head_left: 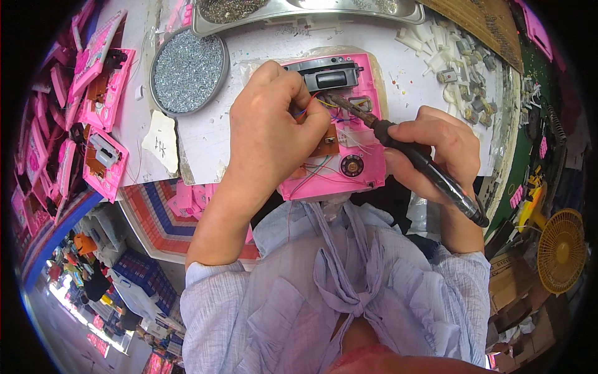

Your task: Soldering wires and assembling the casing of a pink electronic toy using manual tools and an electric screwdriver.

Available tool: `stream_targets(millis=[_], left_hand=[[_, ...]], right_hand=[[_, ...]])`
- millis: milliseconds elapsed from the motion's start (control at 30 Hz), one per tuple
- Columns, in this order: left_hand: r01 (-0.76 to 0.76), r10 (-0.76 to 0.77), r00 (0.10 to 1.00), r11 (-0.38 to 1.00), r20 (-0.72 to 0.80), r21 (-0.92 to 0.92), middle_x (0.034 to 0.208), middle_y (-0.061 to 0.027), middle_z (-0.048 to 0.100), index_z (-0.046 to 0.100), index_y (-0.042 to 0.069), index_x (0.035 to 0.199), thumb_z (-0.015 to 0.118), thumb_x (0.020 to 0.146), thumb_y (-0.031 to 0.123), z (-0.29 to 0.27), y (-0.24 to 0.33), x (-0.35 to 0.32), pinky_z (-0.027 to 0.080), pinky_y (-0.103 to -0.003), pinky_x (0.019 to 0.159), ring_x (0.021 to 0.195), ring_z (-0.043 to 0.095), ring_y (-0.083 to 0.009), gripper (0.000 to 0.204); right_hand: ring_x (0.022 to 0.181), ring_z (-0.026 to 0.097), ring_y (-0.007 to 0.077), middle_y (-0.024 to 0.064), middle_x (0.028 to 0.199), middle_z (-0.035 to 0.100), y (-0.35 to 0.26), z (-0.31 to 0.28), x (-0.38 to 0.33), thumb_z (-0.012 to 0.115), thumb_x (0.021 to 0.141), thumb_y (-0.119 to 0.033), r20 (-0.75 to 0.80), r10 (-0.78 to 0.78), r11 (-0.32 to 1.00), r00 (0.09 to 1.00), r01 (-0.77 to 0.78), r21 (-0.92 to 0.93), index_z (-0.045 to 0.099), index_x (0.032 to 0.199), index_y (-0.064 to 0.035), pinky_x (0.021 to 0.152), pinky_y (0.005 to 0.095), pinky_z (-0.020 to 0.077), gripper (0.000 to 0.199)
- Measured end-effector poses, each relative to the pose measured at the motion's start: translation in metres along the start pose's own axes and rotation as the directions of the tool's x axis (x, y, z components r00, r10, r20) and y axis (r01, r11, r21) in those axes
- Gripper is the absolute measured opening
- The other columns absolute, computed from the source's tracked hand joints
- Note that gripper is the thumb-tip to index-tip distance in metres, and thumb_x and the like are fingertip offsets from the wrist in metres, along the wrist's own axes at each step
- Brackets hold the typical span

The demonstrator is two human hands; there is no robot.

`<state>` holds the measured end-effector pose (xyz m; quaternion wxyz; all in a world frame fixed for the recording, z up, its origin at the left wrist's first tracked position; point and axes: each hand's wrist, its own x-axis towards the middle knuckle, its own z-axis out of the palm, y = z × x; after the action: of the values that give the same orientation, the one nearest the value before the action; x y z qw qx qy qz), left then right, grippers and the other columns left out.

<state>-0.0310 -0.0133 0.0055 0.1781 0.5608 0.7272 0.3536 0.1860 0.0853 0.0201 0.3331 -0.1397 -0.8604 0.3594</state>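
A pink plastic housing (374,134) lies at the table's near edge, its inside facing up. In it are a black compartment part (331,79), a brown circuit board (329,147), a small round speaker (352,165) and thin coloured wires (313,100). My left hand (274,118) is closed above the housing's left side, pinching the wires. In my right hand (433,146) is a black soldering iron (430,168), held like a pen. Its metal tip reaches left beside the wires, just below the black part; whether it touches anything is hard to see.
A round dish of small screws (189,71) stands at left, beside a torn paper piece (161,143). A metal tray (305,9) spans the far edge. Small white-and-grey parts (464,81) lie at right. Pink housings (106,100) pile up far left. A yellow fan (562,250) stands lower right.
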Motion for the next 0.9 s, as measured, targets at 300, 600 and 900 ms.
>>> stream_targets(millis=[300, 600, 900], left_hand=[[0.003, -0.003, 1.0, 1.0, -0.008, -0.003, 0.074, -0.0112, 0.054, 0.058, 0.002, 0.068, 0.073, 0.072, 0.004, 0.001, 0.001, 0.0, 0.048, -0.039, 0.055, 0.06, 0.059, -0.0265, 0.016], [-0.005, 0.005, 1.0, 1.0, -0.021, 0.016, 0.074, -0.0105, 0.054, 0.058, 0.003, 0.068, 0.074, 0.073, 0.005, 0.0, 0.003, -0.001, 0.049, -0.038, 0.056, 0.061, 0.06, -0.0253, 0.017], [-0.224, 0.227, 0.973, 0.973, -0.047, 0.061, 0.088, -0.0101, 0.062, 0.067, 0.006, 0.095, 0.079, 0.076, 0.005, -0.024, 0.027, -0.024, 0.052, -0.035, 0.059, 0.073, 0.064, -0.0239, 0.022]], right_hand=[[0.053, 0.053, 0.0178, 0.0063, 0.071, 0.065, -0.012, -0.013, -0.015, 0.084, 0.072, -0.003, -0.074, 0.017, 1.0, 0.997, -0.016, 0.002, 0.068, 0.098, -0.0005, 0.048, 0.03, 0.0376, 0.031], [0.054, 0.049, 0.017, 0.0062, 0.068, 0.059, -0.012, -0.017, -0.023, 0.083, 0.073, -0.004, -0.088, 0.047, 0.999, 0.995, -0.045, 0.024, 0.067, 0.099, 0.002, 0.049, 0.0303, 0.0338, 0.031], [0.052, 0.053, 0.0149, 0.0085, 0.069, 0.065, -0.009, -0.036, -0.039, 0.083, 0.075, -0.003, -0.174, 0.124, 0.992, 0.977, -0.124, 0.009, 0.068, 0.1, 0.0002, 0.047, 0.0272, 0.0377, 0.03]])
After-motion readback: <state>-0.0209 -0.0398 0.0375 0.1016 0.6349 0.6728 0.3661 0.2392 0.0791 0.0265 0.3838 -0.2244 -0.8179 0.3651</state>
